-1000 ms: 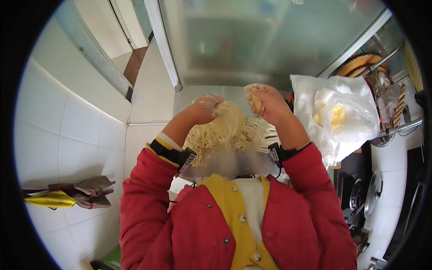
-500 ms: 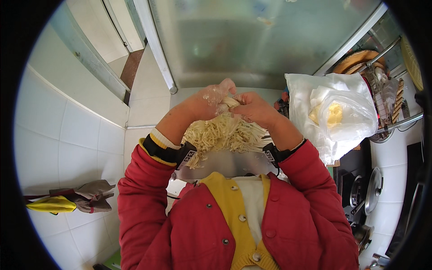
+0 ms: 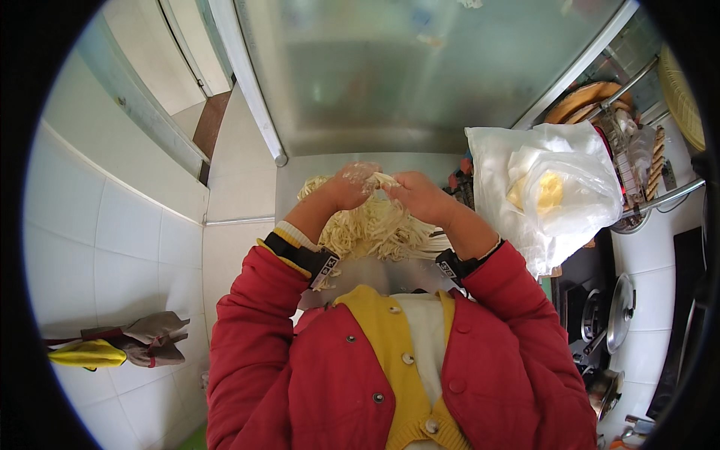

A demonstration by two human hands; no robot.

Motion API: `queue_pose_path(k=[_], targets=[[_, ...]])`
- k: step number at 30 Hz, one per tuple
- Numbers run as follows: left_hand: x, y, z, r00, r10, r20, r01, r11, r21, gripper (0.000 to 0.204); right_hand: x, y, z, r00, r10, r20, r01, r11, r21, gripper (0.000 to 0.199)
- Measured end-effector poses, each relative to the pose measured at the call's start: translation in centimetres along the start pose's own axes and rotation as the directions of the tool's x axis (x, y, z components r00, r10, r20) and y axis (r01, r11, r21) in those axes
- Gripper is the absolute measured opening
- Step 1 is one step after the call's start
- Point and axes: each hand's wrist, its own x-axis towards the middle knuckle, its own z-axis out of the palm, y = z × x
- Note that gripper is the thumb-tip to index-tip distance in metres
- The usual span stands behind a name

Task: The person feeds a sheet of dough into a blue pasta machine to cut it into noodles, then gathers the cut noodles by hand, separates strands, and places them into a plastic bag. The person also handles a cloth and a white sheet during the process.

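A large heap of pale fresh noodles lies on a grey work surface in front of me. Above its far side my two hands come close together. Flour whitens my left hand, whose fingers are closed round one end of a small bunch of noodles. My right hand pinches that same bunch from the other side. A short stretch of the bunch shows between the hands; my fingers hide the rest. Some strands trail out of the heap toward the right, below my right wrist.
At the right stands a white plastic bag with something yellow inside. Beyond it are a metal rack and a pot lid. A frosted glass panel borders the far side. Cloths hang on the left wall.
My left hand has come lower and nearer to the heap, turning over with the noodles still in it. My right hand has shifted slightly right and down. The view has tilted a little.
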Motion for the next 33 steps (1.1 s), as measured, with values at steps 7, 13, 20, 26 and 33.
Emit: queue_pose_path(k=[7, 13, 20, 26, 33], targets=[[-0.4, -0.7, 0.5, 0.949, -0.316, 0.016, 0.242, 0.693, -0.679, 0.020, -0.5, -0.9, -1.2, 0.994, 0.092, -0.062, -0.062, 0.922, 0.382, 0.029], [1.2, 3.0, 2.1, 0.926, -0.316, 0.205, 0.318, 0.362, -0.876, 0.025, 0.2, -0.9, -1.1, 0.983, 0.173, -0.065, -0.097, 0.781, 0.617, 0.013], [0.9, 5.5, 0.9, 0.851, -0.262, 0.455, 0.406, -0.221, -0.887, 0.039, 0.4, 0.3, -1.6, 0.985, 0.163, -0.052, -0.056, 0.593, 0.803, 0.013], [1.3, 6.6, -2.9, 0.851, -0.392, 0.350, 0.445, 0.185, -0.876, 0.021, 0.3, 1.2, -3.0, 0.944, 0.324, -0.064, -0.021, 0.254, 0.967, 0.027], [6.3, 11.2, -11.3, 0.859, -0.463, 0.217, 0.307, 0.128, -0.943, 0.018, -0.5, 1.7, -2.4, 0.995, 0.090, 0.047, -0.066, 0.212, 0.975, 0.041]])
